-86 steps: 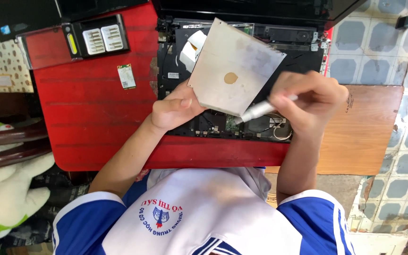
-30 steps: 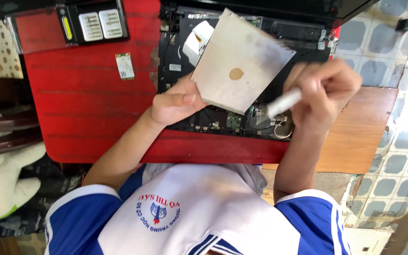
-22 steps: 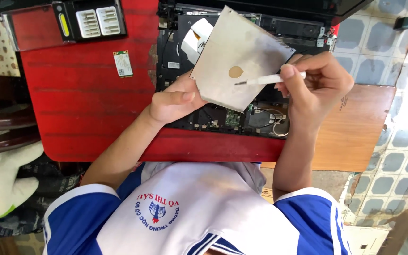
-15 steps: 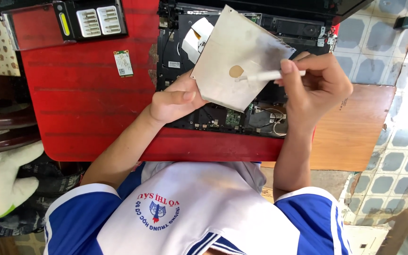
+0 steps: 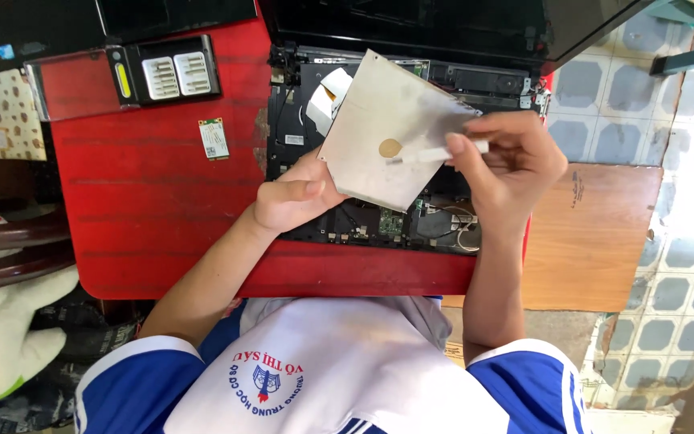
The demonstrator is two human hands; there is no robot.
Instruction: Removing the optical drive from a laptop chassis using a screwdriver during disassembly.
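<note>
left hand (image 5: 287,201) is gripping the grey metal plate (image 5: 391,128) by its lower-left edge over the open laptop (image 5: 363,221), right hand (image 5: 508,165) pinching a white stick (image 5: 439,153) lying crosswise, tip leftward at the plate's round tan spot (image 5: 389,148)

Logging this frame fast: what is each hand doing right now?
Left hand: closed on the grey metal plate, held tilted over the opened laptop.
Right hand: closed on a thin white stick, tip near the plate's round spot.
</note>
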